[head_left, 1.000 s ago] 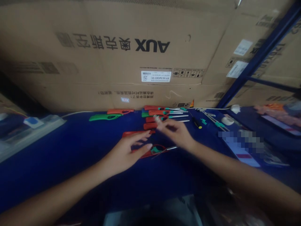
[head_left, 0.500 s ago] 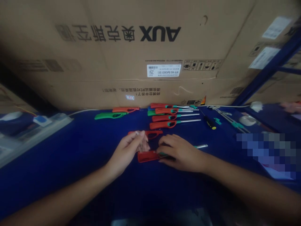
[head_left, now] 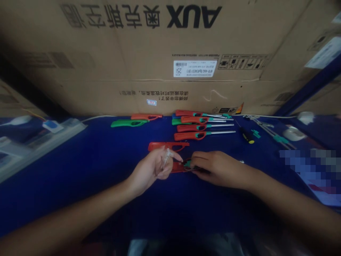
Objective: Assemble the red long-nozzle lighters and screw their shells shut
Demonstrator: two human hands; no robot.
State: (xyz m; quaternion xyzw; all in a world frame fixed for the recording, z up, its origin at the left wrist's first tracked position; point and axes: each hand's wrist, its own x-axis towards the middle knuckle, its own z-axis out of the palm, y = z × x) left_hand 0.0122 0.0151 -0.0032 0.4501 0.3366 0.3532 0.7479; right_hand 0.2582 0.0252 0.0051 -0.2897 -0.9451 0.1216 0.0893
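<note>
My left hand (head_left: 156, 167) is closed round a small clear plastic piece (head_left: 166, 157) and rests on the blue table top (head_left: 93, 167). My right hand (head_left: 214, 167) lies fingers down on a red long-nosed lighter (head_left: 179, 166) with a teal trigger, gripping it between the two hands. A loose red handle shell (head_left: 168, 145) lies just behind them.
Several red lighters with metal tubes (head_left: 202, 127) lie in a row at the back. A green shell (head_left: 129, 123) and a red shell (head_left: 146, 116) lie to their left. A black and yellow screwdriver (head_left: 247, 136) is at the right. Big cardboard boxes (head_left: 165, 53) wall off the back.
My right hand came down from the row of lighters onto the red lighter on the table. My left hand closed on the clear piece and moved against the lighter's end.
</note>
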